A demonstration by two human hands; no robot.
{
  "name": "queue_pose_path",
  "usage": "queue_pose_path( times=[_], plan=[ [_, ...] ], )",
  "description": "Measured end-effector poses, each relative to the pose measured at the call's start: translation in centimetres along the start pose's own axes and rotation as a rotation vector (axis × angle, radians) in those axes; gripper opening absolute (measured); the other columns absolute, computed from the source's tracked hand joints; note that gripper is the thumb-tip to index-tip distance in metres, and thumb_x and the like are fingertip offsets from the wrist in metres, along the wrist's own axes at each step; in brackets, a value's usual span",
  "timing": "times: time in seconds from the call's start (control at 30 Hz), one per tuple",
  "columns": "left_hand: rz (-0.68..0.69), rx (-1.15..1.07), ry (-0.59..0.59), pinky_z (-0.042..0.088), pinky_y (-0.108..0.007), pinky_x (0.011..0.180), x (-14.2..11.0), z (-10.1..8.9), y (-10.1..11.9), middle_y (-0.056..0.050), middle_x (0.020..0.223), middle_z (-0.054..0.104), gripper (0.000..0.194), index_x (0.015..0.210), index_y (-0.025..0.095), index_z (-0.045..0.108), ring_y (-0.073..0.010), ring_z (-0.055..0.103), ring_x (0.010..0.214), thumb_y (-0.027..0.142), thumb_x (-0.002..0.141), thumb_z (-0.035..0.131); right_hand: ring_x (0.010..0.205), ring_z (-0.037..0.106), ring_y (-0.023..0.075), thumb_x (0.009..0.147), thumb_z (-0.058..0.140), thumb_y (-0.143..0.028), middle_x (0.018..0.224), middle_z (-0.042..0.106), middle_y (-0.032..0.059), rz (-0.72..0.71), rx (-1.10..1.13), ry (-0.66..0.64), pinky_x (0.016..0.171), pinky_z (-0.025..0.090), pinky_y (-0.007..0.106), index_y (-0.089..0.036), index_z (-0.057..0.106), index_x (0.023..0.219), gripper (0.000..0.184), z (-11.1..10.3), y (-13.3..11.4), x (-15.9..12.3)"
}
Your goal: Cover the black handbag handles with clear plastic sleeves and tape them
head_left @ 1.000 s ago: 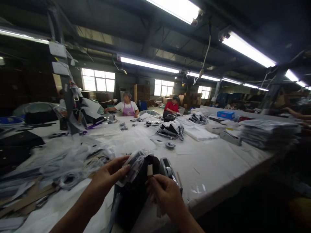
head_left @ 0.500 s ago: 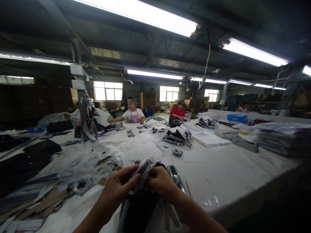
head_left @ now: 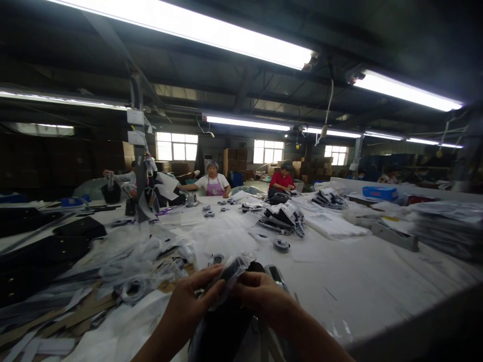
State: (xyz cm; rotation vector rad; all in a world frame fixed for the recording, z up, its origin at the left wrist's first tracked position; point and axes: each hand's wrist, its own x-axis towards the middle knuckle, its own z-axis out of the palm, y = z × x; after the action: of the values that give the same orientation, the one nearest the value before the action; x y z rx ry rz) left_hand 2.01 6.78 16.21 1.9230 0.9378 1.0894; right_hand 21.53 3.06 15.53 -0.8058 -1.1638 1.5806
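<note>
Between my two hands is a dark strap in clear plastic (head_left: 238, 265), which looks coiled or folded. My left hand (head_left: 194, 299) pinches its left side with thumb and fingers. My right hand (head_left: 262, 292) is closed on its lower right end, the fingertips partly hidden. Directly below both hands lies a black fabric piece (head_left: 222, 329), partly under clear film; its full shape is hidden by my arms. A shiny metal-edged tool (head_left: 276, 274), perhaps a stapler, shows just behind my right hand. Farther up the white table is a coiled strap (head_left: 281, 245).
Loose clear plastic bags (head_left: 128, 256) and brown card strips (head_left: 75, 314) clutter the left. Black bags (head_left: 49, 251) lie beyond. Ahead sits a pile of black-and-white pieces (head_left: 283, 218). A flat stack (head_left: 447, 226) and blue box (head_left: 380, 193) stand right. Co-workers sit across the table.
My view has turned slightly left and up, so the surroundings sit farther right and lower. Both hands still hold the wrapped strap, with small finger shifts.
</note>
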Motion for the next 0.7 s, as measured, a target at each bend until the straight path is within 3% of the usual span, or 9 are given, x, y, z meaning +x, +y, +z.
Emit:
queue_pose_path(
  times=[0.13, 0.23, 0.37, 0.47, 0.6, 0.7],
  plan=[
    [0.068, 0.11, 0.103, 0.042, -0.045, 0.11, -0.6, 1.0, -0.7, -0.001, 0.124, 0.07, 0.031, 0.115, 0.036, 0.072, -0.0301, 0.06, 0.122, 0.043, 0.085, 0.064, 0.086, 0.068, 0.0192, 0.076, 0.077, -0.048, 0.088, 0.075, 0.0064, -0.093, 0.015, 0.014, 0.088, 0.046, 0.03, -0.015, 0.074, 0.107, 0.046, 1.1, 0.4, -0.2],
    [0.137, 0.204, 0.21, 0.046, -0.044, 0.107, -1.3, 2.2, -1.2, 0.0, 0.128, 0.068, 0.033, 0.118, 0.038, 0.07, -0.0303, 0.062, 0.12, 0.038, 0.085, 0.064, 0.076, 0.067, 0.0172, 0.076, 0.076, -0.051, 0.081, 0.074, 0.0041, -0.117, -0.055, 0.14, 0.079, 0.049, 0.028, -0.015, 0.076, 0.101, 0.044, 1.6, 0.9, 0.1],
    [0.198, 0.217, 0.278, 0.046, -0.043, 0.107, -1.9, 3.1, -1.6, 0.0, 0.131, 0.066, 0.034, 0.119, 0.038, 0.069, -0.0298, 0.061, 0.121, 0.034, 0.086, 0.064, 0.08, 0.068, 0.0207, 0.07, 0.08, -0.053, 0.082, 0.075, 0.0052, -0.145, -0.073, 0.236, 0.074, 0.051, 0.027, -0.015, 0.077, 0.093, 0.045, 1.9, 1.3, 0.8],
    [0.127, 0.06, 0.273, 0.046, -0.04, 0.107, -1.7, 2.7, -1.7, -0.003, 0.131, 0.066, 0.03, 0.113, 0.034, 0.073, -0.0291, 0.059, 0.123, 0.037, 0.084, 0.067, 0.079, 0.069, 0.0223, 0.071, 0.08, -0.051, 0.083, 0.075, 0.0065, -0.159, -0.027, 0.197, 0.076, 0.052, 0.031, -0.014, 0.076, 0.098, 0.047, 1.8, 1.3, 1.0],
    [-0.058, -0.157, 0.315, 0.055, -0.038, 0.092, -0.7, 1.1, -2.0, -0.01, 0.118, 0.072, 0.041, 0.113, 0.022, 0.071, -0.0292, 0.067, 0.109, 0.05, 0.084, 0.063, 0.073, 0.07, 0.0229, 0.072, 0.079, -0.051, 0.078, 0.075, 0.0078, -0.111, -0.013, 0.226, 0.075, 0.053, 0.034, -0.012, 0.075, 0.094, 0.046, 1.2, 1.3, 1.1],
    [-0.103, -0.149, 0.221, 0.055, -0.037, 0.083, 0.0, -0.1, -2.0, -0.009, 0.099, 0.077, 0.046, 0.099, 0.019, 0.075, -0.0293, 0.07, 0.098, 0.058, 0.086, 0.055, 0.076, 0.071, 0.0249, 0.068, 0.08, -0.055, 0.079, 0.075, 0.0085, -0.06, -0.015, 0.226, 0.079, 0.053, 0.036, -0.012, 0.075, 0.096, 0.052, 0.9, 1.5, 1.3]
  ],
)
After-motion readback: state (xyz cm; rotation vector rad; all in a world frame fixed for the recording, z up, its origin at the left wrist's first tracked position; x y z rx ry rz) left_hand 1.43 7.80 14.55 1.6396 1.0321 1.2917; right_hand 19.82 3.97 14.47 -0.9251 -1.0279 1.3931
